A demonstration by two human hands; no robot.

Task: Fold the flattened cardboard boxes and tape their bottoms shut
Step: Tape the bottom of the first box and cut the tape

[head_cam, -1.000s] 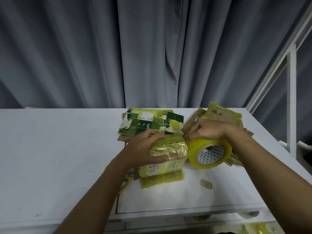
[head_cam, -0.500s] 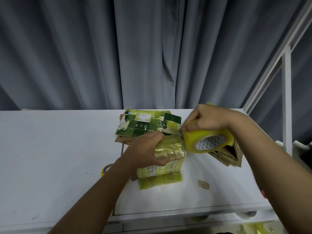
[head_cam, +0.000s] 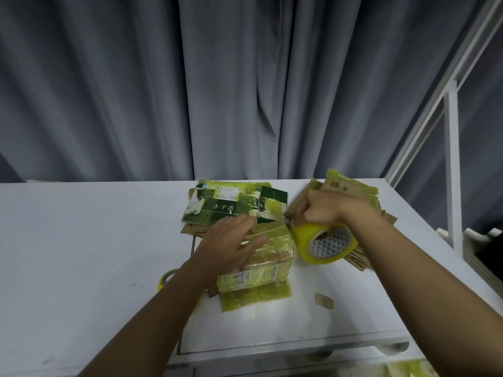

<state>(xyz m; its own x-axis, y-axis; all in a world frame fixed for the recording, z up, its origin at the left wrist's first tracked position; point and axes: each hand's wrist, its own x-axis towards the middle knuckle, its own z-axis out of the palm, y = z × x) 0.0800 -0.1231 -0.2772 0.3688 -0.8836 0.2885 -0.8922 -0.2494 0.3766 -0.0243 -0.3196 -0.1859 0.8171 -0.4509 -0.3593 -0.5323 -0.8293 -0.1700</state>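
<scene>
A folded cardboard box [head_cam: 261, 265], covered in yellowish tape, stands on the white table [head_cam: 81, 240]. My left hand [head_cam: 231, 240] lies flat on its top with the fingers straight, pressing it down. My right hand [head_cam: 324, 210] grips a roll of clear yellow tape [head_cam: 324, 243] just right of the box's top edge. A short strip of tape runs from the roll to the box. Behind the box lies a flattened green printed box [head_cam: 234, 205] on other flat cardboard.
A pile of flattened taped boxes [head_cam: 351, 189] sits behind my right hand. A second tape roll [head_cam: 166, 278] peeks out under my left forearm. A small cardboard scrap [head_cam: 324, 300] lies front right. Grey curtains hang behind; a white frame [head_cam: 451, 164] stands at right.
My right hand lifted the tape roll up half a second ago and has brought it back down beside the box. My left hand has spread flat over the box top.
</scene>
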